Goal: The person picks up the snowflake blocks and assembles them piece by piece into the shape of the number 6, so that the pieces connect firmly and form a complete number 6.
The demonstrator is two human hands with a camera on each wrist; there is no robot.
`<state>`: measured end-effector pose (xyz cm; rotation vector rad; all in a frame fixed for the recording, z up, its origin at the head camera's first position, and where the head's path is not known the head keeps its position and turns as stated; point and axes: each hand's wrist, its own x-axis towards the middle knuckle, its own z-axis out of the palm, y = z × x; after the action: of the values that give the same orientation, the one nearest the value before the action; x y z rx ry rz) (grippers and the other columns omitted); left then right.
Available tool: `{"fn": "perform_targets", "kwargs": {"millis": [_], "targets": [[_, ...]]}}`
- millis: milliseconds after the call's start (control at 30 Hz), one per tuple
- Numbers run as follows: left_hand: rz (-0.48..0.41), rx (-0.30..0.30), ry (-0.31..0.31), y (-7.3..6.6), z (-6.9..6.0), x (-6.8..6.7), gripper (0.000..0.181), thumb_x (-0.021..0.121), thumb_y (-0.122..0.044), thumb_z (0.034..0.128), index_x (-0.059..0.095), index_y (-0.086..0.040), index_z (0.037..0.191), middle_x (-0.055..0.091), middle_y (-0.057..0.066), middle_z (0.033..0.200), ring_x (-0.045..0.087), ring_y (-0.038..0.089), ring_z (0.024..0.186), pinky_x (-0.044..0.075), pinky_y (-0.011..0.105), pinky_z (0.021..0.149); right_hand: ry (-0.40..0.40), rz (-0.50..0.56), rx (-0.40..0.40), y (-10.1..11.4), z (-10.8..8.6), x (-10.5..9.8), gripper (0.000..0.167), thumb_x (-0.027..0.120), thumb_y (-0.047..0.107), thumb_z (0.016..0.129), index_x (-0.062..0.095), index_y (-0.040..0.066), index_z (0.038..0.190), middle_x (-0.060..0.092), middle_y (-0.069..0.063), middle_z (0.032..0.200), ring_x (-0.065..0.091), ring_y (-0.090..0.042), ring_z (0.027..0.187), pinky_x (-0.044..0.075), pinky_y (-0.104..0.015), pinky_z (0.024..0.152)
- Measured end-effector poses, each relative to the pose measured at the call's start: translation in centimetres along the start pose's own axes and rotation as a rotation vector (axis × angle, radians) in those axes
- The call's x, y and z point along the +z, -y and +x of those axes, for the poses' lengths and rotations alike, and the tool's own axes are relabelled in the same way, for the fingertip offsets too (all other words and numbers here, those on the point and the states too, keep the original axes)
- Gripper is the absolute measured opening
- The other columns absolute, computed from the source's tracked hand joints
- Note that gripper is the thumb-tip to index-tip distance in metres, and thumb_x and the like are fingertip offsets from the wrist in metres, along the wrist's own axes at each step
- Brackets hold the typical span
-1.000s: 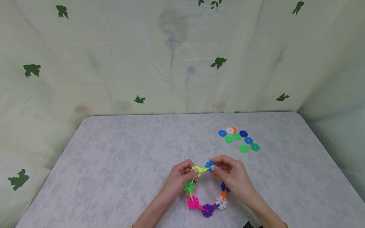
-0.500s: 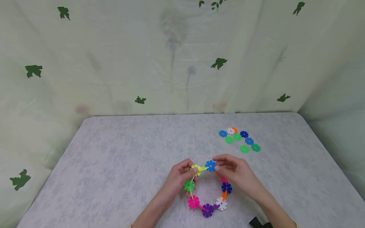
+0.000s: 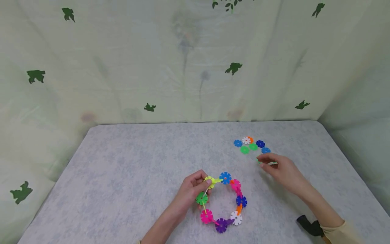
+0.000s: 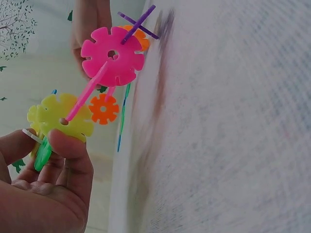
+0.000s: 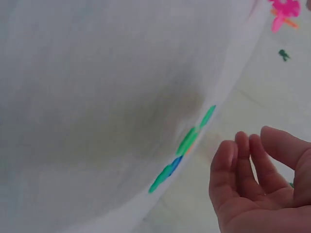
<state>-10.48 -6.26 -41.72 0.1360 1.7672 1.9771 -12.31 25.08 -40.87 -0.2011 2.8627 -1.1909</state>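
My left hand pinches a yellow notched disc between thumb and fingers. That disc belongs to a ring of interlocking plastic snowflake discs, held above the table. Around the ring run a blue disc, a dark blue disc, a white disc, a purple disc, a pink disc and a green disc, joined by crosswise discs. My right hand, fingers loosely bent and holding nothing, hovers by the loose discs. It hides most of a green one.
Several loose discs lie on the grey table at the back right, among them light green, light blue, dark blue and white. A black device sits at the right wrist. A printed curtain stands behind.
My right hand has let go of the blue disc on the ring and moved right and away toward the loose discs. The left hand and the ring have hardly moved.
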Motion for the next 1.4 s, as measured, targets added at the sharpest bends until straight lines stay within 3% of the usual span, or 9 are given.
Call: {"fn": "perform_targets", "kwargs": {"millis": [367, 567, 700, 900, 1100, 1400], "targets": [[-0.002, 0.009, 0.012, 0.1, 0.0, -0.1, 0.024, 0.063, -0.015, 0.0956, 0.052, 0.005, 0.095, 0.061, 0.008, 0.074, 0.055, 0.014, 0.054, 0.040, 0.021, 0.039, 0.087, -0.137, -0.115, -2.5, 2.4, -0.4, 0.036, 0.068, -0.003, 0.088, 0.065, 0.004, 0.123, 0.062, -0.015, 0.118, 0.057, -0.034, 0.103, 0.050, -0.053, 0.086], [-0.009, 0.005, 0.015, 0.1, 0.0, 0.0, 0.024, 0.064, -0.015, 0.0951, 0.051, 0.006, 0.095, 0.061, 0.007, 0.073, 0.054, 0.014, 0.053, 0.040, 0.021, 0.038, 0.105, -0.177, -0.113, -2.9, 2.9, 0.0, 0.035, 0.074, -0.004, 0.082, 0.068, 0.006, 0.114, 0.062, -0.009, 0.109, 0.056, -0.028, 0.095, 0.050, -0.048, 0.081], [-0.008, 0.006, 0.015, 0.2, 0.0, 0.0, 0.024, 0.064, -0.015, 0.0951, 0.051, 0.006, 0.096, 0.061, 0.007, 0.073, 0.054, 0.014, 0.053, 0.040, 0.021, 0.037, 0.136, -0.173, -0.059, -2.5, 2.8, 0.0, 0.031, 0.077, 0.000, 0.081, 0.068, 0.007, 0.109, 0.060, -0.005, 0.099, 0.053, -0.024, 0.087, 0.048, -0.041, 0.075], [-0.004, 0.013, 0.015, 0.2, 0.0, 0.0, 0.024, 0.063, -0.014, 0.0953, 0.051, 0.006, 0.095, 0.061, 0.007, 0.073, 0.055, 0.014, 0.053, 0.040, 0.021, 0.038, 0.152, -0.171, -0.004, -1.9, 2.0, 0.2, 0.019, 0.073, 0.005, 0.086, 0.071, 0.012, 0.104, 0.065, -0.003, 0.099, 0.054, -0.021, 0.083, 0.049, -0.038, 0.073], [0.000, 0.021, 0.013, 0.2, 0.1, 0.0, 0.023, 0.063, -0.014, 0.0956, 0.051, 0.006, 0.094, 0.061, 0.007, 0.073, 0.055, 0.014, 0.054, 0.039, 0.020, 0.038, 0.127, -0.138, 0.001, -0.6, 0.8, 0.5, 0.020, 0.072, 0.007, 0.088, 0.074, 0.014, 0.106, 0.067, -0.002, 0.101, 0.054, -0.018, 0.081, 0.048, -0.034, 0.069], [0.003, 0.011, 0.011, 0.1, 0.0, 0.0, 0.022, 0.063, -0.014, 0.0958, 0.052, 0.004, 0.093, 0.061, 0.008, 0.074, 0.055, 0.014, 0.054, 0.039, 0.020, 0.039, 0.123, -0.005, 0.012, 1.6, -0.6, 1.2, 0.022, 0.072, 0.009, 0.090, 0.074, 0.017, 0.110, 0.069, 0.000, 0.109, 0.059, -0.015, 0.085, 0.052, -0.029, 0.066]]}}
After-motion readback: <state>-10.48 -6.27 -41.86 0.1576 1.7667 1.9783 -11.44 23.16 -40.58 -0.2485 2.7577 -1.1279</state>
